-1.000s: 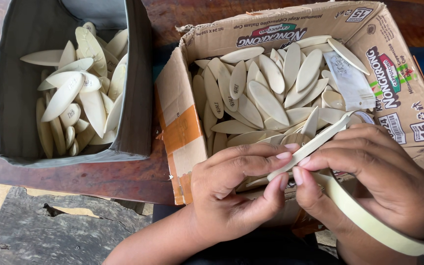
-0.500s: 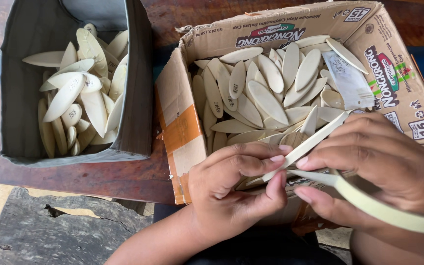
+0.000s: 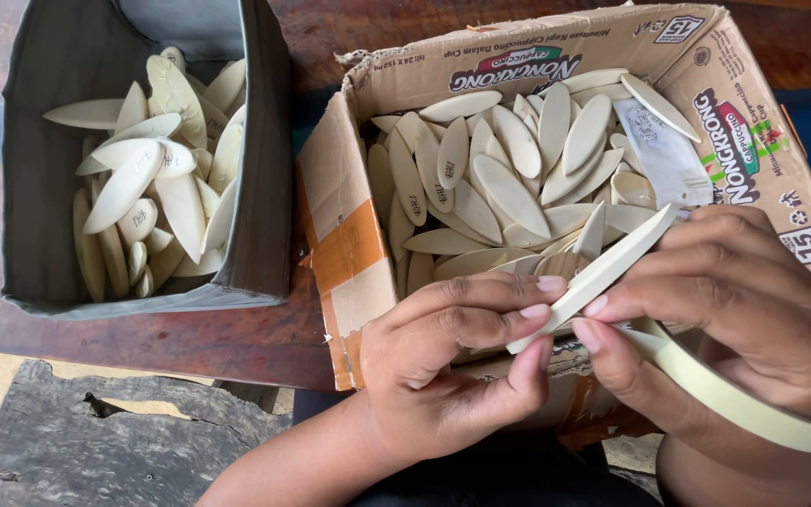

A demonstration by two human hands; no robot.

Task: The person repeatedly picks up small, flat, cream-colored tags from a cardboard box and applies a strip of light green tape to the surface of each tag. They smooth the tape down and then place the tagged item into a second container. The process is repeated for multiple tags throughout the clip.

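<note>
Your left hand [image 3: 452,366] pinches the near end of a pale, flat oval piece [image 3: 598,275], fingers curled closed around it. Your right hand [image 3: 734,310] grips the same piece, a cream tape ring [image 3: 753,408] looped below (partly cropped). Both hover at the near edge of the cardboard box [image 3: 349,235]; a grey box [image 3: 265,169] sits left.

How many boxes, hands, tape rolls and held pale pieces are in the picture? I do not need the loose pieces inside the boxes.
Boxes: 2, grey box and brown carton
Hands: 2, left hand, right hand
Tape rolls: 1, tape roll
Held pale pieces: 1, pale piece
Total: 6
</note>
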